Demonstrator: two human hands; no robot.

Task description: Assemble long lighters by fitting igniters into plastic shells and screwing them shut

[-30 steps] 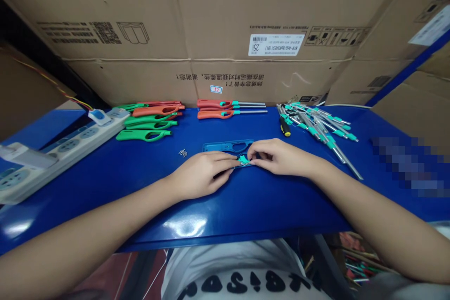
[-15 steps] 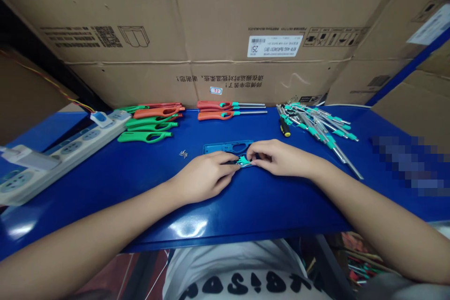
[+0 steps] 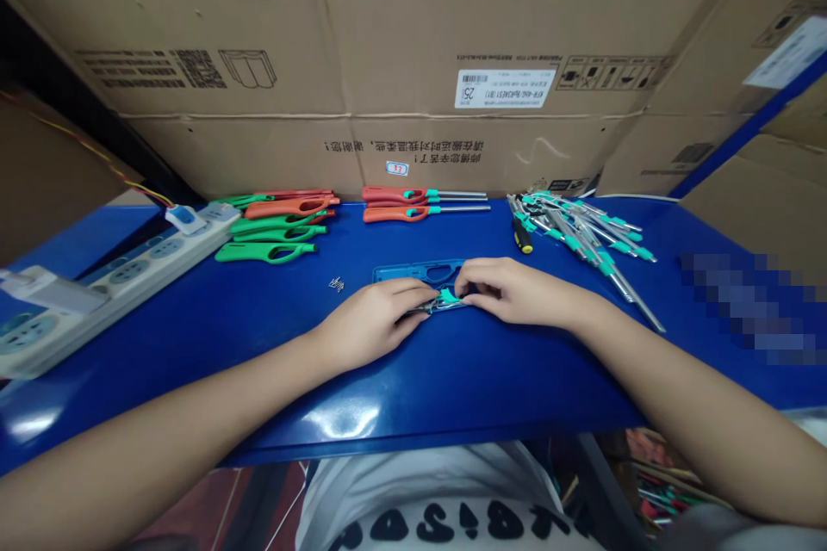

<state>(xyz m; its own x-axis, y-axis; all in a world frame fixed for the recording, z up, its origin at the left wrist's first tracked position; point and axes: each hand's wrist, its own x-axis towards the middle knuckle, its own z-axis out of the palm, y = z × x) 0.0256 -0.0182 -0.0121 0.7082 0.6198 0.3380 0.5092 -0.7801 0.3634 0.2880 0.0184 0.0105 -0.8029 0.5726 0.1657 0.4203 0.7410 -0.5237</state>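
A blue half of a gas lighter casing (image 3: 413, 273) lies flat on the table just beyond my fingers. In front of it, a second lighter half holds a teal trigger (image 3: 447, 298) and some metal parts; most of it is covered by my hands. My left hand (image 3: 365, 323) grips this half from the left, with thumb and fingers closed on its sides. From the right, my right hand (image 3: 507, 288) pinches near the teal trigger with thumb and bent fingers. What exactly lies between the right fingertips is hidden. Small screws (image 3: 337, 284) sit left of the casing.
Green lighter handles (image 3: 264, 252) and orange ones (image 3: 284, 206) are stacked at the back left, beside a white power strip (image 3: 129, 275). Orange lighters with metal tubes (image 3: 394, 213) lie centre back. At right are a pile of metal tubes (image 3: 585, 232) and a screwdriver (image 3: 522, 236). Cardboard (image 3: 388, 86) stands behind.
My left fingers have shifted slightly left and back, uncovering more of the metal parts beside the teal trigger. My right hand stays almost in place.
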